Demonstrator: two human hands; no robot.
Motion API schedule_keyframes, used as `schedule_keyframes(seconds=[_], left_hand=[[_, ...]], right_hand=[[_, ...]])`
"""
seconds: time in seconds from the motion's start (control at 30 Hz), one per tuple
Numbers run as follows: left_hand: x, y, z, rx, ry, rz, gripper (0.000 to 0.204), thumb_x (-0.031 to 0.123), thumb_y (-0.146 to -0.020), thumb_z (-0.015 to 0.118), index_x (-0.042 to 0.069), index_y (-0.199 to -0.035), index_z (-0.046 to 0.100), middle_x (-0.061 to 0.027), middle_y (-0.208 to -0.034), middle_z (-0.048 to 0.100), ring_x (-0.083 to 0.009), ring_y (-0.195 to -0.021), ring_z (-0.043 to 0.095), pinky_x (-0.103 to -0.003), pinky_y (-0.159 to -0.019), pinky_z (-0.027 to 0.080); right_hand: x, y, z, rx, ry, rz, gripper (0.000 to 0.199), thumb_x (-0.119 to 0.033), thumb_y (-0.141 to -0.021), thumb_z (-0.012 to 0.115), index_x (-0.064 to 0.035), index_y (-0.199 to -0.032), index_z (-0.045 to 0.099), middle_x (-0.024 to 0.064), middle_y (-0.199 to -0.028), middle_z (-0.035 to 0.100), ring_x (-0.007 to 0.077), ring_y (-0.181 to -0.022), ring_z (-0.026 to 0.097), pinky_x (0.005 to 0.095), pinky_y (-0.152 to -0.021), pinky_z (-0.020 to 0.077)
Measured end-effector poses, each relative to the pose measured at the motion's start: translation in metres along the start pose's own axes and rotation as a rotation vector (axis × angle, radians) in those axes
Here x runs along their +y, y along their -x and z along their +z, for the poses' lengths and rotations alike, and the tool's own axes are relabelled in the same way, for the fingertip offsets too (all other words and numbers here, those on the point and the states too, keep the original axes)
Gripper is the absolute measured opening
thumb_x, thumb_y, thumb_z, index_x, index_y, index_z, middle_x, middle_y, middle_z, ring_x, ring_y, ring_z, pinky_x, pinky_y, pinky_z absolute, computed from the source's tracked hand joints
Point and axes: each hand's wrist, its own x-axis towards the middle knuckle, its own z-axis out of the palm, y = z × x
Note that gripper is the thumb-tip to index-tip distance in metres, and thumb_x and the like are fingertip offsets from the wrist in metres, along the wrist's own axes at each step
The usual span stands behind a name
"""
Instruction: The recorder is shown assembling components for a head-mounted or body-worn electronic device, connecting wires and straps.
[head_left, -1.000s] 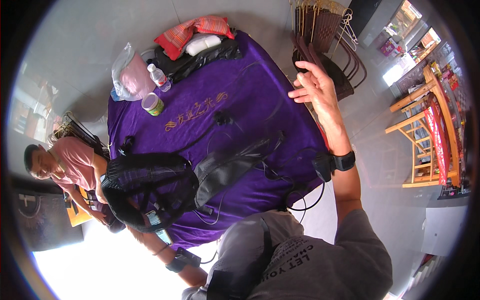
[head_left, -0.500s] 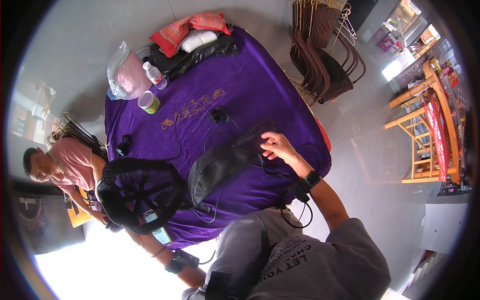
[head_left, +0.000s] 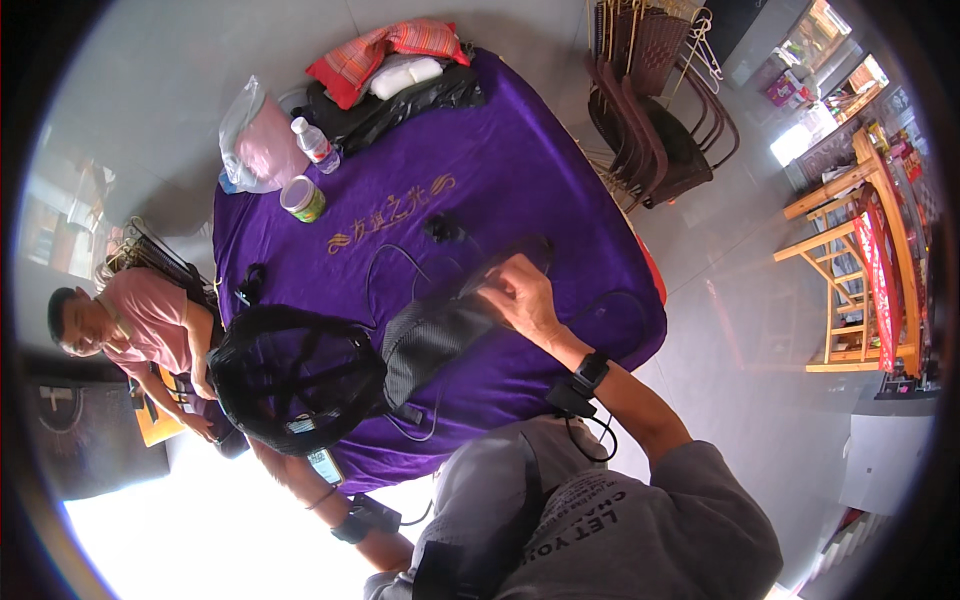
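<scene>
A black dome-shaped thing with dark straps across its hollow, somewhat like a helmet, is held up at the table's near left edge. My left forearm reaches up behind it, and the thing hides my left hand and fingers. Just right of it a dark mesh pouch lies slantwise on the purple tablecloth. My right hand is at the pouch's far right part, fingertips bent together on its edge. Partly covered by the black thing, a phone rests at the table's near edge.
A bottle, a lidded jar, a pink-filled plastic bag and a red striped cushion stand at the far side. Thin cables wind over the cloth. A seated person is at the left; stacked chairs stand beyond.
My right hand has come left and turned palm-down onto the pouch, its fingers drawing together. The black dome-shaped thing has shifted slightly right. A cable now loops higher beside the pouch.
</scene>
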Motion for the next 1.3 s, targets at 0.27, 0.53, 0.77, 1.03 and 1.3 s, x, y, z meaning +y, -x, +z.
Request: schedule_keyframes(seconds=[0.27, 0.53, 0.77, 1.03, 1.3], left_hand=[[0.003, 0.002, -0.009, 0.086, 0.012, 0.056, 0.038, 0.014, -0.098, 0.04, -0.008, -0.128, 0.045, -0.0211, -0.132, 0.048, -0.0263, -0.123, 0.047, -0.039, -0.111, 0.03], [0.018, -0.009, -0.043, 0.026, -0.382, 0.148, 0.036, 0.014, -0.098, 0.042, -0.004, -0.129, 0.045, -0.019, -0.132, 0.048, -0.0255, -0.121, 0.049, -0.039, -0.108, 0.035], [-0.039, -0.117, -0.1, 0.206, -0.62, 0.108, 0.033, 0.009, -0.088, 0.06, 0.001, -0.12, 0.052, -0.0084, -0.111, 0.06, -0.0202, -0.097, 0.058, -0.028, -0.089, 0.048], [-0.073, -0.185, -0.181, 0.527, -0.551, 0.102, 0.034, 0.019, -0.092, 0.057, -0.004, -0.116, 0.049, -0.0114, -0.111, 0.056, -0.0206, -0.099, 0.056, -0.029, -0.083, 0.049], [-0.095, -0.184, -0.176, 0.717, -0.861, 0.146, 0.043, 0.016, -0.091, 0.055, 0.003, -0.127, 0.035, -0.0161, -0.113, 0.048, -0.0349, -0.092, 0.06, -0.041, -0.075, 0.055]], right_hand=[[-0.022, -0.005, 0.014, -0.032, 0.016, -0.094, 0.013, -0.004, -0.072, 0.073, -0.0027, -0.081, 0.064, 0.0043, -0.074, 0.06, 0.0141, -0.056, 0.057, 0.0255, -0.051, 0.0464], [-0.023, -0.01, 0.02, -0.116, -0.007, -0.053, 0.013, -0.005, -0.073, 0.072, -0.0032, -0.084, 0.066, 0.004, -0.076, 0.06, 0.0141, -0.056, 0.057, 0.0266, -0.052, 0.0458], [-0.018, -0.001, 0.01, -0.151, 0.003, -0.063, 0.012, -0.005, -0.073, 0.073, -0.0036, -0.083, 0.066, 0.0035, -0.077, 0.059, 0.0141, -0.057, 0.057, 0.0269, -0.054, 0.0464], [-0.021, 0.01, 0.005, -0.203, -0.242, 0.003, 0.015, 0.0, -0.072, 0.074, -0.0021, -0.085, 0.067, 0.0038, -0.081, 0.059, 0.0072, -0.058, 0.054, 0.0213, -0.053, 0.0449], [-0.015, 0.013, 0.011, -0.228, -0.31, 0.126, 0.016, 0.005, -0.072, 0.072, -0.0004, -0.086, 0.068, 0.0036, -0.084, 0.059, 0.005, -0.058, 0.053, 0.0185, -0.052, 0.0438]])
